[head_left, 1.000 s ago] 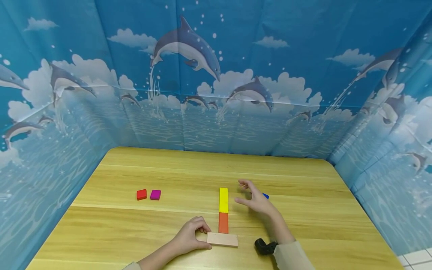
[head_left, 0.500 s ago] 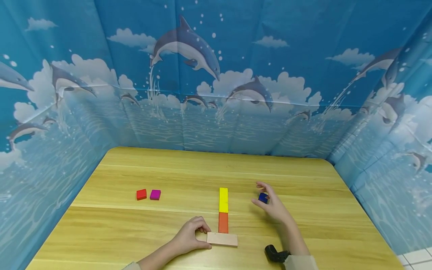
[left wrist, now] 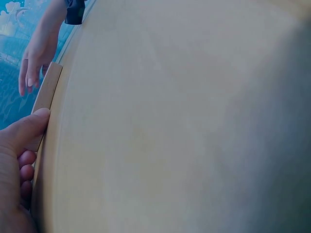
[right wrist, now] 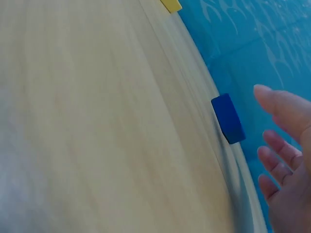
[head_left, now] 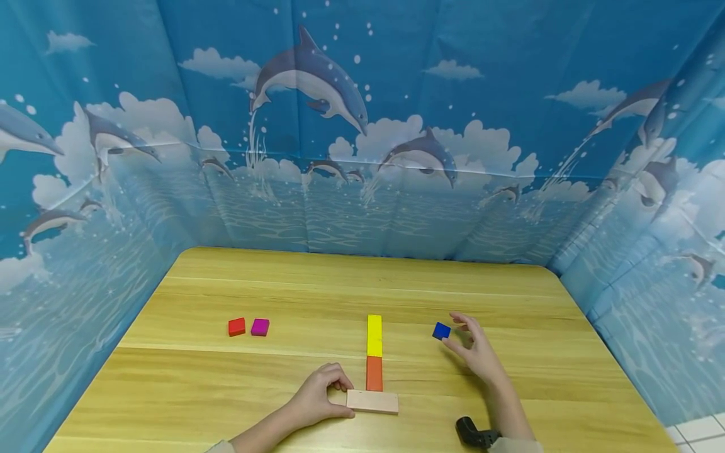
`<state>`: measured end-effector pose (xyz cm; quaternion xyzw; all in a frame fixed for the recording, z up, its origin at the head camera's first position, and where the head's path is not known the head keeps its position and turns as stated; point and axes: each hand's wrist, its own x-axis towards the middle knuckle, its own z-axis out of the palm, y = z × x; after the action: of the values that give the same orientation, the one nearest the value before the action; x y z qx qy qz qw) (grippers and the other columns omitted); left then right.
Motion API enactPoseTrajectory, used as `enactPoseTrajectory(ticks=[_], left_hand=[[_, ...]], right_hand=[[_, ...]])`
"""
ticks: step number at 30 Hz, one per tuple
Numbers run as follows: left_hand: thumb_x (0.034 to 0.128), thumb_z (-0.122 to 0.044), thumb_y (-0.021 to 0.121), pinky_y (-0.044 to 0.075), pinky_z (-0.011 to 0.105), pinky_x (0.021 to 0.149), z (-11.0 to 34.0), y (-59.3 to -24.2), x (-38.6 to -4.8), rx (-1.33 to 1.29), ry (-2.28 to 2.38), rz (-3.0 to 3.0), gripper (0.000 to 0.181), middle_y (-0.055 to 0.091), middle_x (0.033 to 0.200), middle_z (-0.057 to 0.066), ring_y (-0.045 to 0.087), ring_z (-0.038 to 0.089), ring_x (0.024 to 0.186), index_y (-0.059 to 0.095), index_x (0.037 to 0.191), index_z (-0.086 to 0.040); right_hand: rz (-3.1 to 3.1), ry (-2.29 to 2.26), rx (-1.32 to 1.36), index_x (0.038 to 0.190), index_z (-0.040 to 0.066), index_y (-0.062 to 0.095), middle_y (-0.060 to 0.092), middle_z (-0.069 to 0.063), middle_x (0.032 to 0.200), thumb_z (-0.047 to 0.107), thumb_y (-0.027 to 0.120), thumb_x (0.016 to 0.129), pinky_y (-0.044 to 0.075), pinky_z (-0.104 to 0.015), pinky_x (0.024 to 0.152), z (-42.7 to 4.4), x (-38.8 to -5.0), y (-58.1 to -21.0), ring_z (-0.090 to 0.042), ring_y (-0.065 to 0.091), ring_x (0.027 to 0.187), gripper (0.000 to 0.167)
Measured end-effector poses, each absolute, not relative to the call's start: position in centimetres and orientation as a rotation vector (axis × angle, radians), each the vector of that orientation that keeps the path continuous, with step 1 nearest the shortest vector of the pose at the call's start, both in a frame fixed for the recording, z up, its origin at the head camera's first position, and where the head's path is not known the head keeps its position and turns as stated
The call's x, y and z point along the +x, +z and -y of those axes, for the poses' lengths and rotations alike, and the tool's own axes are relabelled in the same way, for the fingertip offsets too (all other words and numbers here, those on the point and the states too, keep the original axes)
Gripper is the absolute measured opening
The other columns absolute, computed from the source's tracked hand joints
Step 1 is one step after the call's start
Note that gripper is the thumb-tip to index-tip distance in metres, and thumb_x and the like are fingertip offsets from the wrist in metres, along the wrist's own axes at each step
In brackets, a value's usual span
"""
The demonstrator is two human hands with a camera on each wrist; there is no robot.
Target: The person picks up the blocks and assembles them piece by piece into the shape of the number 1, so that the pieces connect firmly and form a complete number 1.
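My left hand (head_left: 318, 395) holds the left end of a plain wooden block (head_left: 374, 401) between thumb and fingers; the left wrist view shows the thumb on this wooden block (left wrist: 47, 90). Directly behind it an orange-red block (head_left: 374, 374) and a yellow block (head_left: 374, 335) form a line pointing away from me. A small blue block (head_left: 441, 331) sits to the right of that line. Just to its right, my right hand (head_left: 478, 352) has thumb and fingers spread apart. A gap separates the thumb from the blue block (right wrist: 228, 119) in the right wrist view.
At the left of the wooden table (head_left: 187, 390) a red block (head_left: 236, 326) and a magenta block (head_left: 260, 327) lie side by side. A black device (head_left: 476, 433) is worn at my right wrist. A dolphin-print curtain (head_left: 362, 207) surrounds the table's back and sides.
My right hand has moved right, passing over the blue block, which is now uncovered on its left. The left hand and the wooden block have stayed put.
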<state>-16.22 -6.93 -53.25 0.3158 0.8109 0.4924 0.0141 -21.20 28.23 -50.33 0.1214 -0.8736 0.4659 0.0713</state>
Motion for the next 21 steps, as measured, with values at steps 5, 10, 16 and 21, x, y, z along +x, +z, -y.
enactPoseTrajectory(ticks=[5,10,16,21], left_hand=[[0.0621,-0.025,0.083,0.044,0.018,0.07,6.9,-53.2,-16.2,0.985,1.534,-2.527,0.033,0.052,0.081,-0.011,0.046,0.001,0.077,0.062,0.086,-0.018],[0.062,-0.023,0.083,0.045,0.018,0.07,6.9,-53.1,-16.2,0.988,1.534,-2.527,0.032,0.053,0.081,-0.01,0.046,0.001,0.077,0.062,0.086,-0.017],[0.0616,-0.022,0.083,0.044,0.017,0.07,6.9,-53.1,-16.1,0.999,1.539,-2.529,0.032,0.053,0.08,-0.01,0.046,0.001,0.077,0.062,0.086,-0.017],[0.062,-0.022,0.083,0.045,0.018,0.07,6.9,-53.0,-16.1,0.995,1.544,-2.52,0.032,0.053,0.081,-0.01,0.046,0.001,0.077,0.062,0.086,-0.017]], right_hand=[[2.626,1.416,0.327,0.133,-0.001,0.039,0.038,-0.022,0.126,0.009,0.064,0.084,0.033,-0.054,0.087,-28.4,-20.7,-50.1,-0.035,0.039,0.11,0.055],[2.65,1.461,0.233,0.13,-0.004,0.041,0.036,-0.026,0.126,0.009,0.065,0.084,0.029,-0.06,0.093,-28.1,-19.8,-49.1,-0.043,0.038,0.113,0.053],[2.677,1.355,0.187,0.127,0.002,0.048,0.042,-0.02,0.12,0.018,0.068,0.082,0.035,-0.052,0.09,-29.3,-21.0,-51.5,-0.034,0.043,0.108,0.052],[2.696,1.316,0.172,0.126,0.003,0.05,0.044,-0.019,0.12,0.019,0.068,0.082,0.036,-0.048,0.089,-29.1,-21.3,-51.6,-0.032,0.044,0.107,0.05]])
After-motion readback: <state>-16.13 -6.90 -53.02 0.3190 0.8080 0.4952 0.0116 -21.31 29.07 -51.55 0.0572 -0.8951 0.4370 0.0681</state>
